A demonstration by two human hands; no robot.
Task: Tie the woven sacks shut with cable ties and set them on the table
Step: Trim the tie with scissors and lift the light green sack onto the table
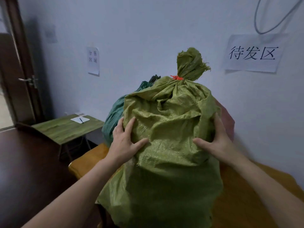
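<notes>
Between the hands sat the olive woven sack (164,178), and look: left hand (126,142) and right hand (215,140) were both spread flat, fingers apart, pressing its flanks rather than gripping. Above them, the red cable tie (176,78) cinched the neck. Below lay the bench (85,162); whether the base sat fully on it, I couldn't tell. Beyond the left fingertips crowded a dark green sack (113,116). The danger was that slick weave under open palms could slip, or the tall sack could topple towards the near edge once released.
</notes>
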